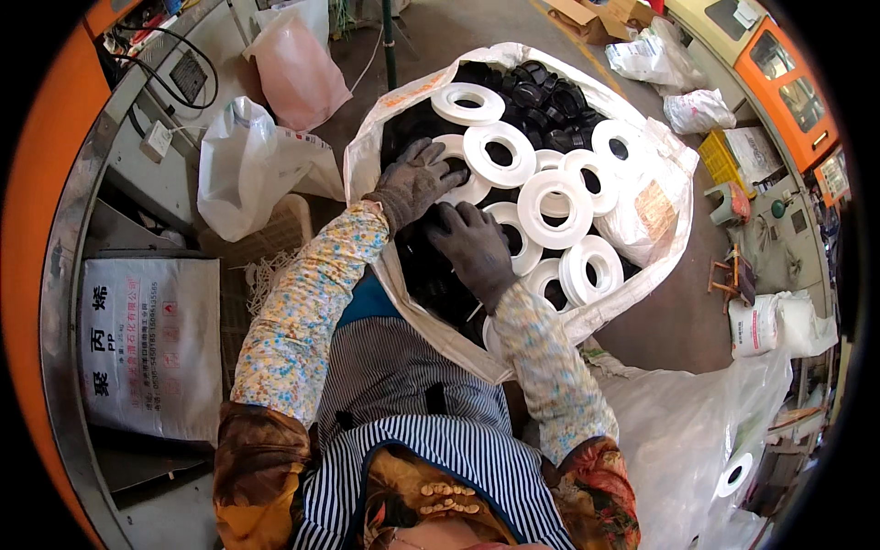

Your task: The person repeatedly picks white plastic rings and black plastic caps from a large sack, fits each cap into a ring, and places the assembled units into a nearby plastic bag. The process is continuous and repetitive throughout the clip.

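A large white woven sack (632,298) stands wide open in front of me, filled with black plastic parts (541,92) and several white flanged rings (555,206) lying on top. My left hand (417,179), in a dark grey glove, has its fingers over the rim of a white ring (472,190) at the sack's left side, some reaching its centre hole. Nearer to me, my right hand (475,249), gloved too, is curled over the black parts beside another white ring (525,252). Its fingertips are hidden, and what they grip cannot be made out.
Left of the sack are a white plastic bag (243,174), a pinkish bag (295,73) and a printed sack (151,353). Clear plastic sheeting (678,440) lies at the lower right. A yellow crate (720,160) and a small wooden stool (731,278) stand farther right.
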{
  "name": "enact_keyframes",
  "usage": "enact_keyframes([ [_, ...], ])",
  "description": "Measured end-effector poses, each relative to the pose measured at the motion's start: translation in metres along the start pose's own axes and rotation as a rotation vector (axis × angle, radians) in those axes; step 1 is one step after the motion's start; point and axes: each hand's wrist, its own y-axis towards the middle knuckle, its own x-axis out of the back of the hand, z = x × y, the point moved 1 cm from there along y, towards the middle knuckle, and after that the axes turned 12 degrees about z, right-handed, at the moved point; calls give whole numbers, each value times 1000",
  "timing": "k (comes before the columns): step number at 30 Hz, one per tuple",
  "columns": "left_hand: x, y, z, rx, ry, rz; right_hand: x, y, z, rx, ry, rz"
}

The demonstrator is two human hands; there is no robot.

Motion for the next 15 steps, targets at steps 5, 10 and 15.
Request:
enact_keyframes([
  [5,22,-30,13,19,-268,-253,29,11,-16,-97,155,-163],
  [10,20,-80,-22,112,-1171,-634,54,-39,-15,-605,1076,-347],
  [15,9,-106,-94,-134,-1008,-779,66,-48,5,-356,652,-304],
])
